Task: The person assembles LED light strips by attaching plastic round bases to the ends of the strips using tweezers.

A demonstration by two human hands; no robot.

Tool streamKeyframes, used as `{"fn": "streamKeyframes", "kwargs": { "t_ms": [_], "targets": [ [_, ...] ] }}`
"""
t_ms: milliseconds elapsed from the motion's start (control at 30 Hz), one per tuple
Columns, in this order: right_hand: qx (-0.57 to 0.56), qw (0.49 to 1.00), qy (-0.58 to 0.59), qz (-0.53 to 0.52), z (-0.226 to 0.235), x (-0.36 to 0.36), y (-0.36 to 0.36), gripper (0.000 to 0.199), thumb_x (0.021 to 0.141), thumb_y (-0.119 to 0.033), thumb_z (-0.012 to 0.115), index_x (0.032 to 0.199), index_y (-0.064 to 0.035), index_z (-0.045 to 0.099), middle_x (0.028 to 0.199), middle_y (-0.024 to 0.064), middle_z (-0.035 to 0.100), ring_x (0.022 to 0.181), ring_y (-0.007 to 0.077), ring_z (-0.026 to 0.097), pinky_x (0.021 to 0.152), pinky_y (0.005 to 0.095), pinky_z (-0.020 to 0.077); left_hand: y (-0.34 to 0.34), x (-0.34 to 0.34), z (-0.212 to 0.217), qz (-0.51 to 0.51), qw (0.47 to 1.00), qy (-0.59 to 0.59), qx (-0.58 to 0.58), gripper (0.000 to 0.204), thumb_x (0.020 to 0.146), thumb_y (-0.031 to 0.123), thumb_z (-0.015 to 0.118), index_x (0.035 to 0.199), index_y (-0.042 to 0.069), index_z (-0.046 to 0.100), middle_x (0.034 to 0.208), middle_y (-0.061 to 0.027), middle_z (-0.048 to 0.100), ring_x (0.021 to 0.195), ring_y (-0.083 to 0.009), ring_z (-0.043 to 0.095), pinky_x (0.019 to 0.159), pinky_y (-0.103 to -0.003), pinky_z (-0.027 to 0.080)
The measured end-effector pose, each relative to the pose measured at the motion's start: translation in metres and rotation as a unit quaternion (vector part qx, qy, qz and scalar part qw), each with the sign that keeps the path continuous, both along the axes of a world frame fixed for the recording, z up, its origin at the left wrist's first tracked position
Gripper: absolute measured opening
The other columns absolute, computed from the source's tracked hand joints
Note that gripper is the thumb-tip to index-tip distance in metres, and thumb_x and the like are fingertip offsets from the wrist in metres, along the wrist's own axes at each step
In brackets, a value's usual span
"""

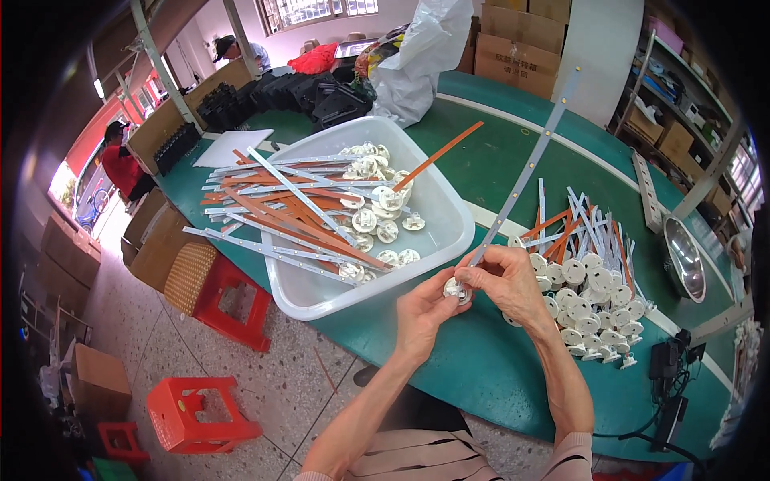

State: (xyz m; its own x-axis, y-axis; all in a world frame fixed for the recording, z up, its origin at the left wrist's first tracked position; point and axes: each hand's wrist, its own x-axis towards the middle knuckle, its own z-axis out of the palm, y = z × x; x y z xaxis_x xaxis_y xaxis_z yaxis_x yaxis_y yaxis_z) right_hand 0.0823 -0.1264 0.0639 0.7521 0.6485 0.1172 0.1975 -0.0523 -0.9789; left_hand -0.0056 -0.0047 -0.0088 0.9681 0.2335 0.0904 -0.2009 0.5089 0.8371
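My left hand (421, 314) grips a small white round base (455, 290) between thumb and fingers, just in front of the tub. Close beside it, my right hand (513, 282) pinches the lower end of a long pale strip with small yellowish dots (531, 164). The strip slants up and to the right from the base; my fingers hide where they meet. To the left is a translucent white tub (377, 298) with pale and orange strips (293, 210) and white round bases (387, 216). On my right lies a pile of similar strips with white round bases (589, 309).
A shiny metal bowl (683, 258) and black power adapters with cords (666, 361) sit at the right of the green table (513, 385). Black parts (321, 94) and a white plastic bag (421, 68) lie at the back. Red stools (196, 417) stand left; two people are beyond.
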Motion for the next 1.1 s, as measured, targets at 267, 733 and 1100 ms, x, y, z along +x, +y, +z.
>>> {"fn": "streamKeyframes", "kwargs": {
  "t_ms": [267, 733, 1100],
  "targets": [
    [-0.036, 0.996, -0.075, -0.019, -0.006, -0.002, 0.006, 0.011, 0.079, -0.008, 0.067, 0.083, 0.0024, 0.067, 0.068, 0.0052, 0.065, 0.062, 0.0089, 0.058, 0.057, 0.0238, 0.0460, 0.001, 0.000, -0.001, 0.045, 0.998, 0.040, 0.017, 0.041, 0.087, -0.004, 0.054, 0.127, -0.009, 0.045, 0.110, -0.0148, 0.060, 0.095, -0.0195, 0.062, 0.080, -0.030, 0.056],
    [-0.066, 0.991, -0.115, -0.034, -0.016, -0.001, 0.009, 0.011, 0.078, -0.010, 0.067, 0.081, 0.0006, 0.069, 0.063, 0.0054, 0.064, 0.056, 0.0082, 0.056, 0.050, 0.0246, 0.0441, 0.001, -0.001, 0.006, 0.033, 0.997, 0.073, 0.000, 0.038, 0.086, -0.003, 0.056, 0.123, -0.011, 0.048, 0.107, -0.0143, 0.061, 0.095, -0.0178, 0.061, 0.080, -0.029, 0.056],
    [-0.065, 0.990, -0.125, -0.021, -0.016, -0.003, 0.011, 0.011, 0.078, -0.009, 0.066, 0.081, 0.0012, 0.068, 0.063, 0.0057, 0.064, 0.057, 0.0081, 0.057, 0.050, 0.0248, 0.0466, -0.001, 0.000, 0.006, 0.062, 0.995, 0.079, 0.008, 0.035, 0.087, -0.002, 0.056, 0.121, -0.010, 0.050, 0.105, -0.0145, 0.062, 0.092, -0.0176, 0.062, 0.079, -0.029, 0.056]
  ]
}}
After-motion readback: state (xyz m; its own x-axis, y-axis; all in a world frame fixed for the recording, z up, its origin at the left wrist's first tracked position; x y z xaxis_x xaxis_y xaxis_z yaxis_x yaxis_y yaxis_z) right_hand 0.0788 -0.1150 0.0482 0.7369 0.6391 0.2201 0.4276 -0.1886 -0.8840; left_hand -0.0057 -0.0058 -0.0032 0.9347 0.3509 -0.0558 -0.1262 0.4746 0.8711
